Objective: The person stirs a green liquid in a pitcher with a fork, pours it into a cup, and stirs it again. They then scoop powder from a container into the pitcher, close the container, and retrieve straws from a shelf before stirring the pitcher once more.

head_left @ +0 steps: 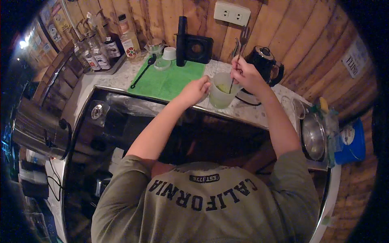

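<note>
A translucent pitcher (221, 98) with green liquid in it stands near the counter's front edge. My left hand (197, 90) is closed round the handle at its left side. Above its right rim, my right hand (242, 72) grips a long metal utensil (243, 39) with a forked top; the lower end reaches down into the liquid. Left of the pitcher lies a green cloth (166, 83) with a black long-handled spoon (142, 73), a clear lid (162, 64) and a white cup (169, 53) on or by it.
A black kettle (261, 60) stands right behind my right hand. Bottles (129, 42) line the back left. A black stand (198, 48) is by the wall. At the right are a steel sink (314, 135) and a blue bucket (351, 143).
</note>
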`<state>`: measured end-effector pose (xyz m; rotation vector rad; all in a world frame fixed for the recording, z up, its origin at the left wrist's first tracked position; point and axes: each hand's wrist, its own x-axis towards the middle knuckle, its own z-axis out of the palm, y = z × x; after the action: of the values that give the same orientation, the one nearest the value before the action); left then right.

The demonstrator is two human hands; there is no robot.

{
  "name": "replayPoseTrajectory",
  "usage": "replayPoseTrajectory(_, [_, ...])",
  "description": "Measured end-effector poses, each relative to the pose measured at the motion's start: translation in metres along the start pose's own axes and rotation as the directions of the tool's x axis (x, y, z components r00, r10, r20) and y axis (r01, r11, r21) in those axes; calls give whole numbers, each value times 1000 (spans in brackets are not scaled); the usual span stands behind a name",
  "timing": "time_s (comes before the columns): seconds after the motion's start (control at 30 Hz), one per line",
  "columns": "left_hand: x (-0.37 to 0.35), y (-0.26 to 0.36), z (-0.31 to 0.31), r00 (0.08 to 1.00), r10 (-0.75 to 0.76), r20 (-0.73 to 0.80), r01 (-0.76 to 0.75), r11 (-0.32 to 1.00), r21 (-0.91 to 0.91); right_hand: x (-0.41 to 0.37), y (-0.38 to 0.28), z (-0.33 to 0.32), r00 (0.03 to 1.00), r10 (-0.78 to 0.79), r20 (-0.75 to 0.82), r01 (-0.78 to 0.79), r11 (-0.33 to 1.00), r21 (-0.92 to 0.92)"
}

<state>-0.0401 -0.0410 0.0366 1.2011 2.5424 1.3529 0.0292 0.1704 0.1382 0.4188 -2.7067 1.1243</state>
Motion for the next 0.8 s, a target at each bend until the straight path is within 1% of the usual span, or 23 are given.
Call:
replayPoseTrajectory(0.1, [-1, 0, 2, 1000, 0, -14, 0, 1000, 13, 0, -8, 14, 999, -44, 10, 39, 947, 317])
replayPoseTrajectory(0.2, [-1, 1, 2, 1000, 10, -17, -9, 1000, 3, 6, -5, 16, 984, -153, -95, 155, 988, 10])
replayPoseTrajectory(0.3, [0, -2, 0, 1000, 13, 9, -13, 999, -29, 0, -3, 3, 972, -222, -74, 198, 949, -244])
replayPoseTrajectory(0.37, [1, -6, 2, 1000, 14, 11, -14, 999, -35, -2, -10, 1, 996, -89, 21, 87, 994, 65])
replayPoseTrajectory(0.4, [1, -6, 3, 1000, 15, 4, -14, 1000, -27, -3, -14, 1, 996, -32, 83, 14, 977, 215])
replayPoseTrajectory(0.43, [1, -6, 5, 1000, 15, -1, -15, 1000, -19, 0, -12, 7, 996, -82, 34, 74, 977, 202])
replayPoseTrajectory(0.5, [1, -3, 3, 1000, -6, 15, 6, 1000, -21, 8, -5, 19, 981, -184, -63, 192, 967, 166])
replayPoseTrajectory(0.57, [0, 0, 1, 1000, -11, 19, 11, 1000, -5, 6, -5, 14, 978, -188, -94, 177, 977, -116])
replayPoseTrajectory(0.6, [-1, 1, 1, 1000, -6, 14, 6, 1000, 11, 5, -6, 10, 975, -194, -109, 161, 953, -255])
replayPoseTrajectory(0.67, [0, 1, 0, 1000, 2, 5, -2, 1000, 18, 0, -13, 2, 1000, -29, -11, 29, 999, 16])
replayPoseTrajectory(0.7, [0, 1, 0, 1000, 3, 3, -3, 1000, 8, -3, -14, 0, 998, 44, 55, -51, 988, 146])
replayPoseTrajectory(0.8, [-2, 4, -1, 1000, -14, 24, 14, 1000, -15, 1, -17, 15, 999, -44, -3, 43, 945, 323])
